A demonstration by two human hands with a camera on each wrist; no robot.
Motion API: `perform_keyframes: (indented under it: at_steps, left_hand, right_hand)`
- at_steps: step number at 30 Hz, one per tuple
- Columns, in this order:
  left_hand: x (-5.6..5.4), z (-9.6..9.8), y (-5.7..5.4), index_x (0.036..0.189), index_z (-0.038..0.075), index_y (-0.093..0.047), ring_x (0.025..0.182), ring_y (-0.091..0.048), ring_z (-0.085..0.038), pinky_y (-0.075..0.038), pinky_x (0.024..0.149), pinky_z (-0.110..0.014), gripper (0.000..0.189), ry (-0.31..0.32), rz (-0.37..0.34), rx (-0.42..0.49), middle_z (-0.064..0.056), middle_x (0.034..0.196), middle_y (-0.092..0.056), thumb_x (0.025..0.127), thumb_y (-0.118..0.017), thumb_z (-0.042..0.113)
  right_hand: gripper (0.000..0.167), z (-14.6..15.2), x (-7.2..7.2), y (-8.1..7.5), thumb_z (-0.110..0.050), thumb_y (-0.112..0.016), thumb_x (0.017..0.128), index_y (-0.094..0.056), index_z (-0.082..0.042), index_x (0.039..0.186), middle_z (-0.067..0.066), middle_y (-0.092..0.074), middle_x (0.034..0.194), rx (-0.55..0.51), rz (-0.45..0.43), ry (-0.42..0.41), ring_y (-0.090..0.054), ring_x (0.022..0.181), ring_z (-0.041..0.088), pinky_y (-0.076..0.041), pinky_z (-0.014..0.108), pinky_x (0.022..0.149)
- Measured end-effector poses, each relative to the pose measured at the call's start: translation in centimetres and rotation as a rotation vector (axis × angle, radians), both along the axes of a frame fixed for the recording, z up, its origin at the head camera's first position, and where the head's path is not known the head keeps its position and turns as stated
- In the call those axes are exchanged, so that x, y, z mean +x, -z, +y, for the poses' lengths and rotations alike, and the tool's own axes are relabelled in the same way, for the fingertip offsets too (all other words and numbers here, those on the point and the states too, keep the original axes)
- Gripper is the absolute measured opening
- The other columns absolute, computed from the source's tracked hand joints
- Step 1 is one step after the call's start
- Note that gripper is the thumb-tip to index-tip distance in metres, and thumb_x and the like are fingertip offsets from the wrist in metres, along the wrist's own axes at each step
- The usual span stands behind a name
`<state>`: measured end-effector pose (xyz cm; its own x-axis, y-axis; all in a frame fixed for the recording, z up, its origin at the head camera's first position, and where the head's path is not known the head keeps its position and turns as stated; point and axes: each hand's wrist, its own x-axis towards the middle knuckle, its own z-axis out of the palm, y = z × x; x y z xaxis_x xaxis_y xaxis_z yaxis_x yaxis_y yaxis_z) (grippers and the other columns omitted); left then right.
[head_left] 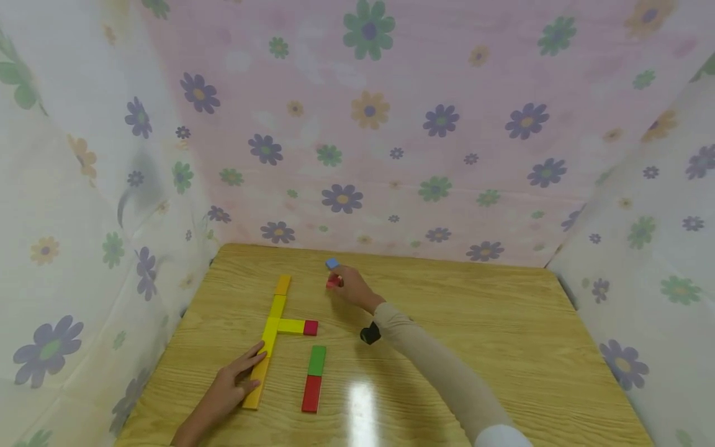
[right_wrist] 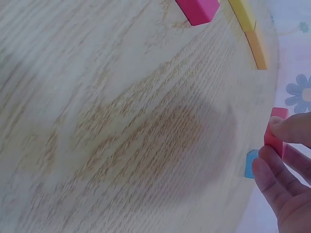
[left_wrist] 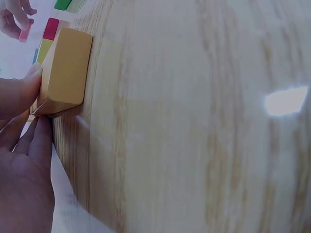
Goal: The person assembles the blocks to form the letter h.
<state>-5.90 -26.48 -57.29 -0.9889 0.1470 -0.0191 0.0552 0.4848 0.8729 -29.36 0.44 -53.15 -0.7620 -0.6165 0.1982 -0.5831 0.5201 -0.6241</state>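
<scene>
My right hand (head_left: pixel 354 288) pinches a small red block (right_wrist: pixel 276 133) between thumb and fingers, over the far part of the table. Just beyond it lies a blue block (head_left: pixel 332 264). My left hand (head_left: pixel 223 385) holds the near orange block (left_wrist: pixel 70 65) at the close end of a row, thumb and fingers on different faces. Yellow blocks (head_left: pixel 277 306) continue that row, with another orange block (head_left: pixel 283 285) at its far end. From the row's middle a yellow block (head_left: pixel 292 326) branches to the right, tipped by a dark red block (head_left: pixel 310 328).
A green block (head_left: pixel 317 361) and a red block (head_left: pixel 311 394) lie end to end, right of the row. Flowered cloth (head_left: pixel 368 155) hangs behind and at both sides of the wooden table (head_left: pixel 475 323). A black object (head_left: pixel 370 334) shows by my right wrist.
</scene>
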Motion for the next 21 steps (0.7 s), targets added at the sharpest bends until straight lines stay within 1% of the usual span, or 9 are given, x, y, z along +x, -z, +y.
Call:
perform_keyframes:
  at_steps: [1, 3, 4, 7, 10, 13, 16, 21]
  left_hand:
    - [0.0, 0.0, 0.0, 0.136, 0.005, -0.051, 0.136, -0.028, -0.027, -0.03, 0.097, -0.01, 0.055, 0.005, 0.005, -0.001, -0.005, 0.15, -0.035, 0.084, -0.065, -0.006]
    - [0.0, 0.0, 0.0, 0.136, 0.005, -0.051, 0.137, -0.027, -0.026, -0.031, 0.097, -0.011, 0.055, 0.0, -0.006, 0.014, -0.004, 0.15, -0.034, 0.084, -0.065, -0.006]
    - [0.0, 0.0, 0.0, 0.136, 0.004, -0.051, 0.136, -0.028, -0.028, -0.032, 0.097, -0.012, 0.055, 0.004, 0.003, 0.01, -0.005, 0.15, -0.034, 0.084, -0.065, -0.006]
    - [0.1, 0.0, -0.1, 0.136, 0.003, -0.051, 0.136, -0.028, -0.03, -0.035, 0.098, -0.015, 0.054, 0.011, 0.014, 0.003, -0.007, 0.15, -0.034, 0.084, -0.065, -0.005]
    - [0.1, -0.1, 0.0, 0.136, 0.003, -0.051, 0.136, -0.028, -0.031, -0.035, 0.098, -0.015, 0.054, 0.008, 0.015, -0.006, -0.007, 0.149, -0.035, 0.084, -0.065, -0.005]
    - [0.1, -0.1, 0.0, 0.137, 0.004, -0.051, 0.136, -0.028, -0.028, -0.033, 0.097, -0.012, 0.055, -0.004, -0.008, -0.004, -0.004, 0.15, -0.034, 0.084, -0.064, -0.005]
    - [0.0, -0.1, 0.0, 0.137, 0.006, -0.051, 0.137, -0.027, -0.024, -0.031, 0.096, -0.01, 0.055, -0.017, -0.034, 0.004, 0.0, 0.15, -0.034, 0.084, -0.064, -0.006]
    - [0.1, 0.0, 0.1, 0.137, 0.005, -0.051, 0.137, -0.027, -0.025, -0.034, 0.096, -0.013, 0.055, -0.003, -0.021, 0.01, -0.003, 0.15, -0.034, 0.084, -0.064, -0.005]
  right_hand:
    - [0.004, 0.1, 0.1, -0.1, -0.003, -0.069, 0.085, -0.066, -0.004, 0.088, 0.009, -0.063, 0.092, 0.0, 0.007, -0.008, -0.052, 0.072, 0.015, -0.045, 0.025, 0.064]
    - [0.004, 0.3, 0.4, -0.4, -0.003, -0.069, 0.085, -0.066, -0.003, 0.087, 0.009, -0.062, 0.091, 0.0, 0.019, -0.022, -0.052, 0.073, 0.015, -0.045, 0.025, 0.064]
    - [0.004, 0.4, 0.6, -0.6, -0.003, -0.069, 0.085, -0.066, -0.003, 0.086, 0.008, -0.062, 0.091, 0.003, 0.022, -0.026, -0.053, 0.074, 0.015, -0.046, 0.024, 0.064]
    - [0.003, 0.6, 1.2, -1.0, -0.004, -0.07, 0.085, -0.067, -0.004, 0.087, 0.007, -0.062, 0.09, 0.016, 0.003, -0.036, -0.054, 0.075, 0.015, -0.048, 0.024, 0.065]
    - [0.004, 0.8, 1.8, -1.2, -0.005, -0.069, 0.086, -0.068, -0.005, 0.09, 0.006, -0.061, 0.091, 0.034, -0.025, -0.038, -0.055, 0.074, 0.014, -0.048, 0.023, 0.063]
    - [0.006, 0.9, 2.2, -1.2, -0.006, -0.068, 0.086, -0.068, -0.006, 0.092, 0.006, -0.061, 0.091, 0.044, -0.021, -0.049, -0.055, 0.072, 0.012, -0.047, 0.022, 0.063]
    - [0.005, 1.1, 2.5, -1.1, -0.006, -0.068, 0.086, -0.069, -0.006, 0.092, 0.005, -0.061, 0.089, 0.039, 0.001, -0.064, -0.054, 0.071, 0.012, -0.047, 0.022, 0.063]
    - [0.006, 1.4, 3.2, -1.1, -0.004, -0.067, 0.086, -0.069, -0.006, 0.091, 0.004, -0.062, 0.087, 0.033, 0.004, -0.088, -0.055, 0.072, 0.011, -0.047, 0.021, 0.063]
